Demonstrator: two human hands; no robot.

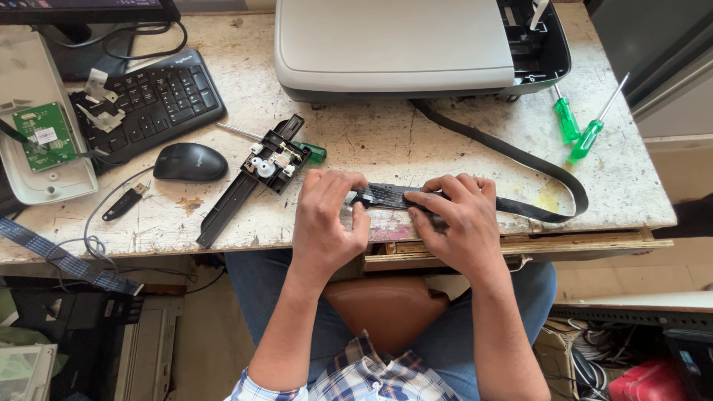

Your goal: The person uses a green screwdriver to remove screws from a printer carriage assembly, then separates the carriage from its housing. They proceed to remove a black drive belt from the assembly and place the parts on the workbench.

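While both hands work at the desk's near edge:
Left hand (324, 215): fingers curled, pinching the flat black ribbon cable (475, 137) at its near end.
Right hand (454, 215): fingers pressed closed on the same cable, just at three o'clock of the left.
Cable: loops right, then back toward twelve o'clock under the grey printer (394, 44).
Ten o'clock: black plastic carriage rail (249, 182), black mouse (190, 162).
Two o'clock: two green-handled screwdrivers (575, 126).
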